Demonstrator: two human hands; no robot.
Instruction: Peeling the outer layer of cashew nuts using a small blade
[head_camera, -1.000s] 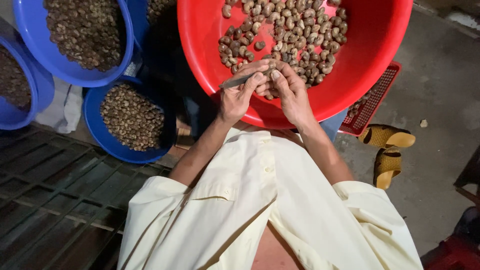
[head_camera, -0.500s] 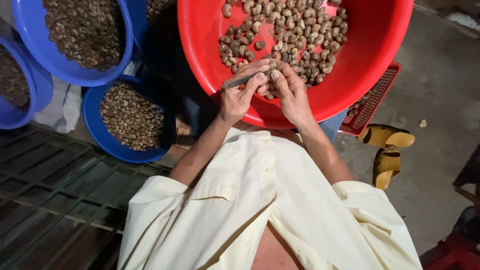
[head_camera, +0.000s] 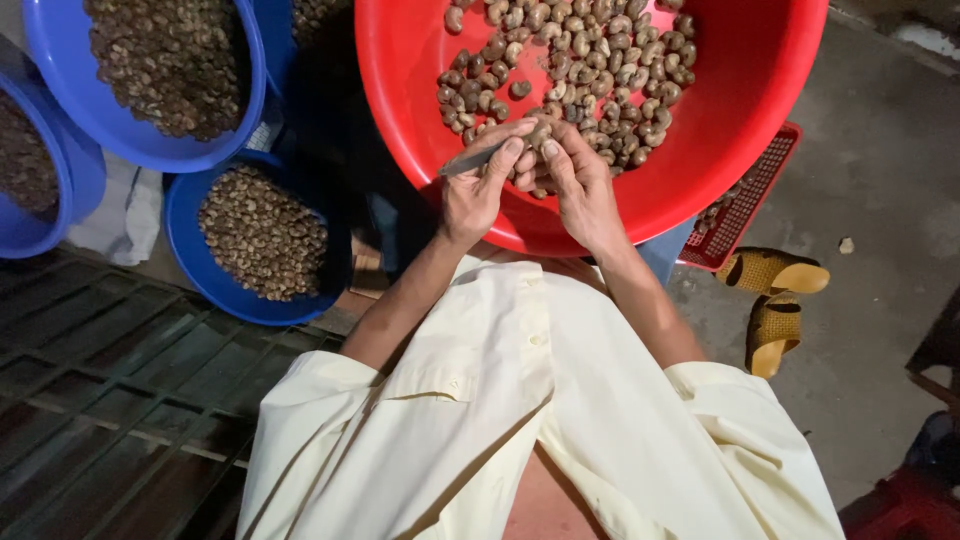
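Note:
A big red basin (head_camera: 740, 120) holds several brown cashew nuts (head_camera: 590, 60) in a heap. Both my hands hover over its near rim, fingertips together. My left hand (head_camera: 478, 190) grips a small grey blade (head_camera: 468, 160) that points left. My right hand (head_camera: 580, 185) pinches a single nut (head_camera: 541, 130) against the left thumb. Cream shirt sleeves cover my upper arms below.
Three blue basins of nuts sit on the left: one at the top (head_camera: 110, 130), one at the far left edge (head_camera: 80, 190), one lower (head_camera: 215, 290). A red slotted tray (head_camera: 750, 210) lies under the red basin. Yellow sandals (head_camera: 770, 300) rest on the concrete; a dark metal grate (head_camera: 120, 400) lies lower left.
Nothing has moved noticeably; my fingers shift only slightly around the nut and the blade.

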